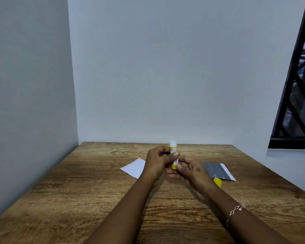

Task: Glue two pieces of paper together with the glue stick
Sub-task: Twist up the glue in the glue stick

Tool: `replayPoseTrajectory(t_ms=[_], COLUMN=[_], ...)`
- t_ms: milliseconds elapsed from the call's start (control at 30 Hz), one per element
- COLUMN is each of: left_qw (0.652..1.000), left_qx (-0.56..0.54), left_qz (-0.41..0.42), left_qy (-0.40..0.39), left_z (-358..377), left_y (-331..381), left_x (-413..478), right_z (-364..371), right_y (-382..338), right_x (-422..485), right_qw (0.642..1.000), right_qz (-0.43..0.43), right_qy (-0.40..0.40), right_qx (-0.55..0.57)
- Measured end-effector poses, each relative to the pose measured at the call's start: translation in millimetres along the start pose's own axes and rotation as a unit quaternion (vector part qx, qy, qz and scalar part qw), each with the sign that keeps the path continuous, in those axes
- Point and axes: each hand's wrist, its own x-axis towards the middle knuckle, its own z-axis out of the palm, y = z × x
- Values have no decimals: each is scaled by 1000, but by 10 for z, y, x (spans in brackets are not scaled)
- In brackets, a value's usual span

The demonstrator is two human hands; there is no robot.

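Both hands hold a yellow-and-white glue stick [173, 149] upright above the middle of the wooden table [88, 184]. Its cap is off and the white tip shows at the top. My left hand [157, 162] grips the barrel. My right hand [187, 169] pinches the yellow base with its fingertips. The yellow cap [218, 182] lies on the table just right of my right hand. A white sheet of paper [135, 167] lies flat left of the hands. A dark grey sheet with white lines [217, 170] lies to the right, partly hidden by my right hand.
The table stands in a corner, with pale walls [165, 76] close behind and on the left. A dark-framed window [296, 103] is at the right. Bare wood lies between the papers and the near table edge under my forearms.
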Motion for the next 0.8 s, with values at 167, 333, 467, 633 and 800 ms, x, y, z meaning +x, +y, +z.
replayPoseTrajectory(t_ms=[167, 333, 467, 633, 800], left_qw=[1000, 1000, 1000, 1000, 1000], left_qx=[13, 18, 20, 8, 11], left_qz=[5, 3, 11, 15, 22], left_qy=[25, 15, -1, 4, 17], left_z=[24, 56, 26, 38, 56], left_y=[-24, -48, -18, -3, -29], left_x=[-12, -4, -1, -26, -25], right_z=[61, 28, -15, 20, 96], right_y=[38, 30, 11, -2, 19], right_x=[-10, 8, 8, -21, -17], right_qw=[995, 990, 995, 997, 988], right_qz=[-25, -52, -40, -35, -54], right_qy=[16, 61, 49, 18, 41], right_qx=[-95, -119, -76, -68, -136])
